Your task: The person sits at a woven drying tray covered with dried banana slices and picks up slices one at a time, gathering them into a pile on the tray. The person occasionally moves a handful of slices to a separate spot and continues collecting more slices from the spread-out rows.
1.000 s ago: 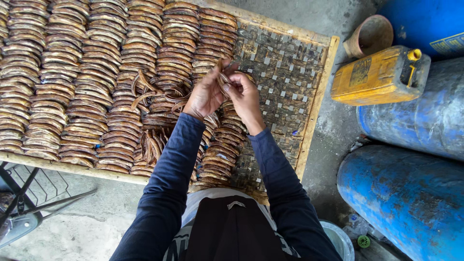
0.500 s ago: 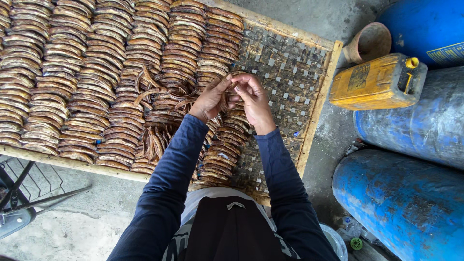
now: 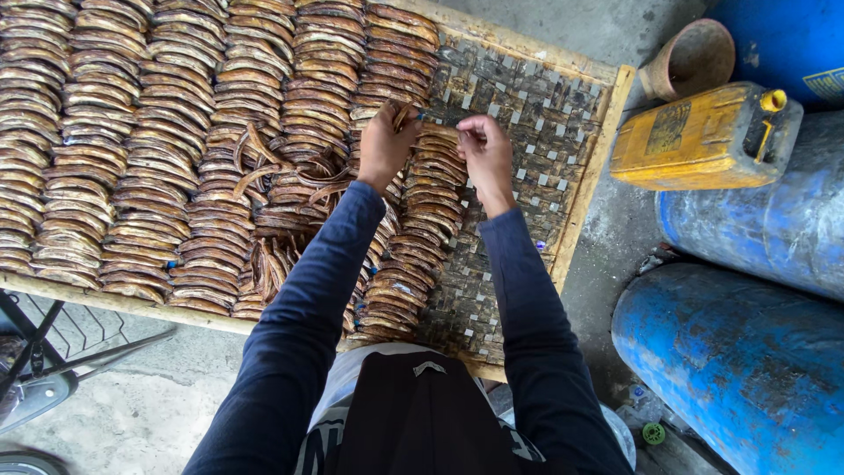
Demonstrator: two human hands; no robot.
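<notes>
1. My left hand [image 3: 384, 145] pinches one brown curved slice [image 3: 402, 115] between thumb and fingertips, just above the top of the row I am filling.
2. My right hand [image 3: 486, 154] has its fingers curled in and pressed together at the tips; whether they grip a slice of their own I cannot tell.
3. To do this well I judge the slice should go down overlapping the one below my fingers, same curve, same lean, so the row [image 3: 413, 237] stays tight.
4. Left of my fingers lies a loose jumble of slices [image 3: 281, 189] that breaks the neat rows.
5. Right of my fingers the woven tray [image 3: 536, 114] shows bare.
6. Beyond its edge stand a yellow can [image 3: 699, 136] and blue drums [image 3: 747, 352], well apart.
</notes>
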